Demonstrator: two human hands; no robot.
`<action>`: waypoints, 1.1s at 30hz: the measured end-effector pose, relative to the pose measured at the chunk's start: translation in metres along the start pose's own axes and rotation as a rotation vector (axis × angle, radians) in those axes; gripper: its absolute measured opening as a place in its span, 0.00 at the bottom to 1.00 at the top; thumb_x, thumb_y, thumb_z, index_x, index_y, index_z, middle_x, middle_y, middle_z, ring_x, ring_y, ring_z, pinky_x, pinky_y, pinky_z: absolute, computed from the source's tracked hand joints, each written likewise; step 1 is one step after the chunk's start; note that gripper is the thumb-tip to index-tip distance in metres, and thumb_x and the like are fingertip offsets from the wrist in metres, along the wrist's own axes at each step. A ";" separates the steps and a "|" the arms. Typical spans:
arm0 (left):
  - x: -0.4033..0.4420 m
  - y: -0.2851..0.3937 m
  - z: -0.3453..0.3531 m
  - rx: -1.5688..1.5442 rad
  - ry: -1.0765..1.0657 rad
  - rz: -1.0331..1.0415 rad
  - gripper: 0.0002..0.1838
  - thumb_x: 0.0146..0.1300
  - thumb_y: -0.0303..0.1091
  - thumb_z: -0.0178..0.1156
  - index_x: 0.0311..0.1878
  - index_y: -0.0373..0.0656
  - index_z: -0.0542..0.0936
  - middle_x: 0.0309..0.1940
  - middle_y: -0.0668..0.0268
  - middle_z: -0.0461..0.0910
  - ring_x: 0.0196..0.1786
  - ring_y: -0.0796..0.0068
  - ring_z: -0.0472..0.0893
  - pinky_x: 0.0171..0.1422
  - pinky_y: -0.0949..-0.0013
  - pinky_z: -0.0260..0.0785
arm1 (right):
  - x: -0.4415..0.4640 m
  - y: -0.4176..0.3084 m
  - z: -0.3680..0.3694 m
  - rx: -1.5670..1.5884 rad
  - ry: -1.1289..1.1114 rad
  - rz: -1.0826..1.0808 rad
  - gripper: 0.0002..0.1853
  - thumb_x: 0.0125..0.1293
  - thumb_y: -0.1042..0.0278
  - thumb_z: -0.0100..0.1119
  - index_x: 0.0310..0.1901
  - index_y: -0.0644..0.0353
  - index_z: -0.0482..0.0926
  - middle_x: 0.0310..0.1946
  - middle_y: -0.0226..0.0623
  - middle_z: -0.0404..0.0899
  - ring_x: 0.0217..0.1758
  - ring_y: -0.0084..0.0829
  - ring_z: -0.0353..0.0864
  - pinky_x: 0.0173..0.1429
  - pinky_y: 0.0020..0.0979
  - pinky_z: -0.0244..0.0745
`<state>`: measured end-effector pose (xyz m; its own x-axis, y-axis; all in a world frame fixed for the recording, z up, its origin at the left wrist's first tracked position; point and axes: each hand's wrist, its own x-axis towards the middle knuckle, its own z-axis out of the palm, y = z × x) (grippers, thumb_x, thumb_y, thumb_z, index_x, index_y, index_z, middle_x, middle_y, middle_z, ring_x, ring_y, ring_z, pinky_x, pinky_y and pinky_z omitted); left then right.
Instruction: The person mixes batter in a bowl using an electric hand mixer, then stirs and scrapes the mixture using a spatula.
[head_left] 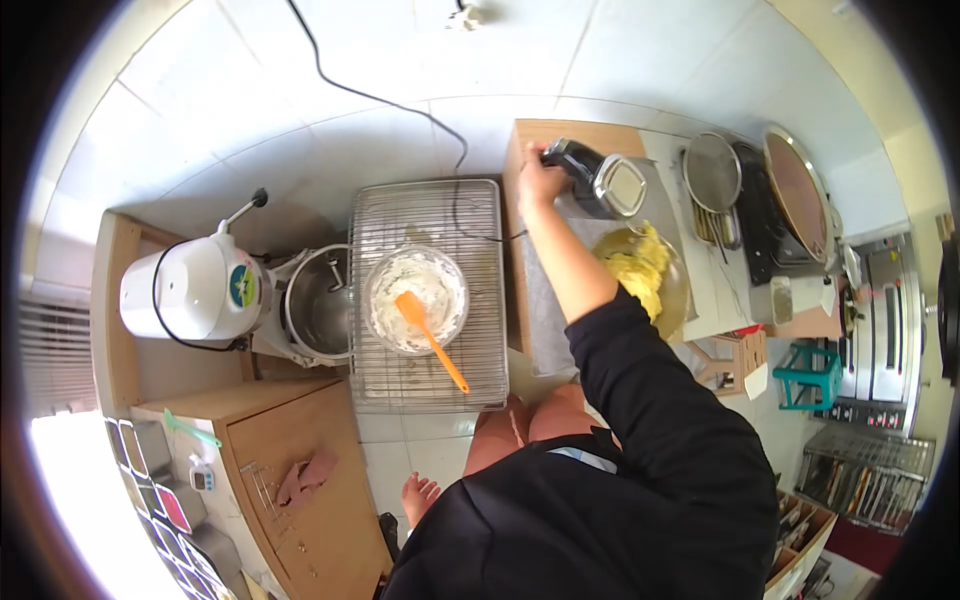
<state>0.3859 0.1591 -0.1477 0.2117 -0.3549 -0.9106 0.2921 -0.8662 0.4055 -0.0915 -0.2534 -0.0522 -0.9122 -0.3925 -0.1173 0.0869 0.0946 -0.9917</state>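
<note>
My right hand (541,182) is wrapped round the handle end of a black and silver hand mixer (590,180), held at the back of the right-hand worktop. Its beaters cannot be made out. Just in front of it, a metal bowl (676,285) holds a yellow creamy mass (640,272), partly hidden by my forearm. To the left, a round bowl (464,310) of white cream (420,275) stands on a wire rack (430,385), with an orange spatula (432,338) resting in it. Low beside my body, my left hand (418,495) hangs with fingers apart, holding nothing.
A white stand mixer (190,290) with a steel bowl (322,305) stands at left. A black cord (400,105) trails down the wall and across the rack. Sieves (712,168) lie at right, near a green stool (808,375). A wooden cabinet (300,480) is at lower left.
</note>
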 end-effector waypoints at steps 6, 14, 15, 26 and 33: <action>0.023 0.047 0.047 -0.026 -0.110 0.147 0.19 0.64 0.44 0.53 0.52 0.40 0.70 0.36 0.61 0.71 0.36 0.65 0.76 0.40 0.62 0.73 | -0.120 -0.104 -0.104 0.597 -0.443 -0.030 0.12 0.54 0.81 0.64 0.35 0.57 0.70 0.32 0.29 0.73 0.36 0.21 0.72 0.47 0.24 0.68; 0.026 0.085 0.123 0.050 -0.253 0.282 0.16 0.65 0.42 0.52 0.50 0.42 0.73 0.33 0.65 0.72 0.33 0.72 0.75 0.36 0.68 0.72 | -0.137 -0.225 -0.296 0.680 -0.997 0.554 0.07 0.68 0.64 0.48 0.39 0.58 0.70 0.24 0.29 0.67 0.28 0.27 0.69 0.36 0.31 0.66; 0.021 0.084 0.136 0.062 -0.264 0.286 0.16 0.65 0.42 0.52 0.51 0.42 0.73 0.32 0.65 0.72 0.32 0.73 0.75 0.35 0.70 0.71 | -0.135 -0.224 -0.309 0.658 -1.001 0.617 0.11 0.70 0.57 0.46 0.37 0.57 0.70 0.21 0.27 0.65 0.24 0.24 0.66 0.30 0.29 0.64; -0.070 0.074 0.297 0.494 -0.660 0.903 0.10 0.65 0.29 0.53 0.47 0.37 0.75 0.28 0.66 0.76 0.28 0.82 0.75 0.30 0.76 0.70 | -0.081 -0.181 -0.365 0.364 -0.950 0.743 0.23 0.68 0.40 0.40 0.34 0.55 0.68 0.13 0.24 0.59 0.13 0.18 0.57 0.16 0.21 0.55; -0.134 0.048 0.379 -0.039 -0.851 0.751 0.19 0.66 0.27 0.51 0.57 0.36 0.61 0.32 0.61 0.73 0.29 0.73 0.80 0.32 0.73 0.76 | -0.055 -0.169 -0.366 0.304 -0.983 0.834 0.23 0.65 0.39 0.47 0.32 0.54 0.69 0.14 0.24 0.61 0.14 0.19 0.58 0.19 0.23 0.55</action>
<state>0.0187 0.0314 -0.0365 -0.3525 -0.9166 -0.1884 0.3906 -0.3271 0.8605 -0.2029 0.0869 0.1406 0.1149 -0.8239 -0.5550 0.6795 0.4727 -0.5611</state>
